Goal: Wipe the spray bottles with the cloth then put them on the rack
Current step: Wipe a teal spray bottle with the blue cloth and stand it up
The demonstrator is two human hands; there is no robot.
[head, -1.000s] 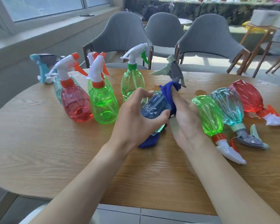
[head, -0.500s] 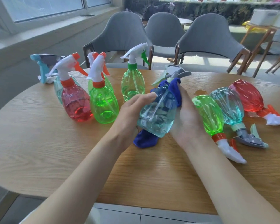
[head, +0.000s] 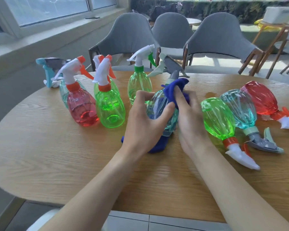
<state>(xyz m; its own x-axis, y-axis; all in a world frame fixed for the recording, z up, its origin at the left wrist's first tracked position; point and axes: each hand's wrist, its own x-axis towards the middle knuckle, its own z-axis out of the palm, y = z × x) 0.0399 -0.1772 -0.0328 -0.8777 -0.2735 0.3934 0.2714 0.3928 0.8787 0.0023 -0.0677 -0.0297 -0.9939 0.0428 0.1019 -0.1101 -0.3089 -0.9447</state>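
On a wooden table point(head: 57, 155) with grey chairs point(head: 128, 35) behind and a window point(head: 48, 9) at left, the left hand point(head: 145, 124) grips a pale blue spray bottle point(head: 160, 104), nearly upright at mid-table. The right hand point(head: 190, 120) pinches a blue cloth point(head: 175, 87) against its neck. Standing bottles point(head: 110, 105) are to its left, toppled bottles point(head: 218, 119) to its right.

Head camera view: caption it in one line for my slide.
Left hand steadies a pale blue spray bottle while right hand wipes it with a blue cloth.
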